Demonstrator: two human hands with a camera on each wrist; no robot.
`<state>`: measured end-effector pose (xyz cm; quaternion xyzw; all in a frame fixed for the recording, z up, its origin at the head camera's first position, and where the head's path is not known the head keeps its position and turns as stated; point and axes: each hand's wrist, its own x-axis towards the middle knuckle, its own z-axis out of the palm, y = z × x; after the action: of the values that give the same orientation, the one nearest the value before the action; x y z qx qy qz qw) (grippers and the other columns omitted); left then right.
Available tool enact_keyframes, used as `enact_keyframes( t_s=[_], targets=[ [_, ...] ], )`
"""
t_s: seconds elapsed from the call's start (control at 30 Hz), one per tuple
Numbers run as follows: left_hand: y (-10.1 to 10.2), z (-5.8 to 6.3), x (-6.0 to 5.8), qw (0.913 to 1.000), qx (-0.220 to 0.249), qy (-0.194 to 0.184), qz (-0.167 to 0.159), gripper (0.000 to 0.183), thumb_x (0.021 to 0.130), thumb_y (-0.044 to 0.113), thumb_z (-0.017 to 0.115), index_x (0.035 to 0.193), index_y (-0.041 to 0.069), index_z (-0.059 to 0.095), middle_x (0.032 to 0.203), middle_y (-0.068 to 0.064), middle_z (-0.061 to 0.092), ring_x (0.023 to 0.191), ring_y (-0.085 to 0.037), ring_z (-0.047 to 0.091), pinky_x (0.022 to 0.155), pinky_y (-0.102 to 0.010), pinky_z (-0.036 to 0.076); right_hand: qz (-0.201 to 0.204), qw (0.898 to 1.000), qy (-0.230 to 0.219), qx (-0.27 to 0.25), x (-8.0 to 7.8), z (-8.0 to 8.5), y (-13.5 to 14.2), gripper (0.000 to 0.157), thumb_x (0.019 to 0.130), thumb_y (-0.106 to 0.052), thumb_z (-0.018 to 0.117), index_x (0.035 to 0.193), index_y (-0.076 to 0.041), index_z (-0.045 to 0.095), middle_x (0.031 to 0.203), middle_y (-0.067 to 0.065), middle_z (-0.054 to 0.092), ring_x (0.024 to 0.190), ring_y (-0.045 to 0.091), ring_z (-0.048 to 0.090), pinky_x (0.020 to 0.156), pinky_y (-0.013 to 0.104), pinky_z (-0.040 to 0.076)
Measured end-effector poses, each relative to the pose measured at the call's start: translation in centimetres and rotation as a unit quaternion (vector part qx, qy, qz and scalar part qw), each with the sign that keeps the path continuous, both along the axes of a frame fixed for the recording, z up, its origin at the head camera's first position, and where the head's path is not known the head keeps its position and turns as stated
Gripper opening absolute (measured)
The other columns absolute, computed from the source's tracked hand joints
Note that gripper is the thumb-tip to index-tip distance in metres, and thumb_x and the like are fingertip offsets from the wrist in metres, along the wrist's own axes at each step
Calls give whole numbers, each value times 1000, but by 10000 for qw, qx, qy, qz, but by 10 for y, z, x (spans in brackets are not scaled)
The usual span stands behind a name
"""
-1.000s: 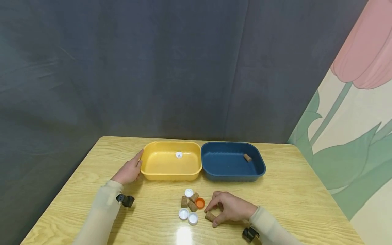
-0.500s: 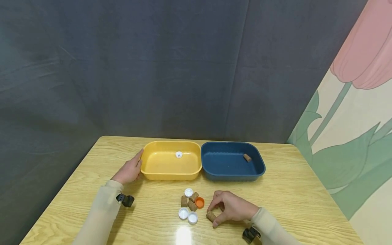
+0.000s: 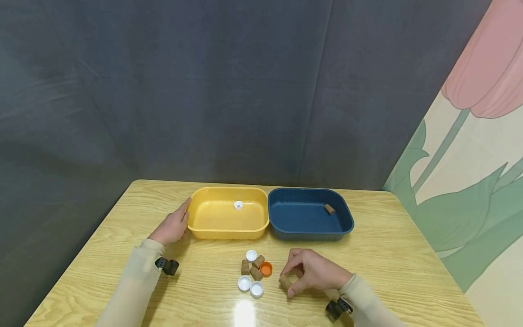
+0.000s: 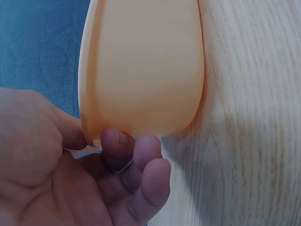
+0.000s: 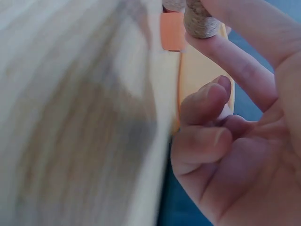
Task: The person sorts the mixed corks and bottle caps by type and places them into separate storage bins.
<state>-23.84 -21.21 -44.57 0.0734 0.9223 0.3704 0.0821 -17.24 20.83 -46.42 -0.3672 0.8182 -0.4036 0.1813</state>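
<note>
My right hand [image 3: 315,271] pinches a cork [image 3: 285,282] between thumb and index finger, just right of a small group on the table. In the right wrist view the cork [image 5: 201,21] stands off the tabletop, the other fingers curled in below it. At the left, my left hand [image 3: 169,228] holds the end of a yellow tray [image 3: 229,235]; the left wrist view has thumb and index finger on either side of its rim [image 4: 85,84]. The group holds three corks [image 3: 256,273], three white bottle caps [image 3: 244,283] and an orange cap [image 3: 266,269].
A dark blue tray [image 3: 306,236] stands right against the yellow one, with one cork [image 3: 329,209] inside. One white cap [image 3: 239,205] lies in the yellow tray. Behind the wooden table [image 3: 392,254] hangs a dark curtain [image 3: 204,91].
My right hand has closed its fingertips on the cork and drawn it slightly right, away from the group. The left hand stays on the yellow tray.
</note>
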Motion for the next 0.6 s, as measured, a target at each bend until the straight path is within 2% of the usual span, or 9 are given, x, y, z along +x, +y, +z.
enact_keyframes(
  t_s=[0.4,0.6],
  targets=[
    [1,2,1,10000,-69,30,-13,55,110,13,26,160,1,7,60,-6,48,50,-17,46,52,-33,43,-421,9974,557,189,-5,25,10,34,71,-30,91,103,-23,80,81,10,56,68,13,50,62,21,44],
    [2,3,1,9999,-152,54,-24,55,110,13,26,160,0,6,61,-7,49,51,-17,48,52,-33,43,-616,9939,864,293,-10,36,18,35,70,-28,92,103,-28,80,80,5,57,69,11,49,64,23,44]
  ],
)
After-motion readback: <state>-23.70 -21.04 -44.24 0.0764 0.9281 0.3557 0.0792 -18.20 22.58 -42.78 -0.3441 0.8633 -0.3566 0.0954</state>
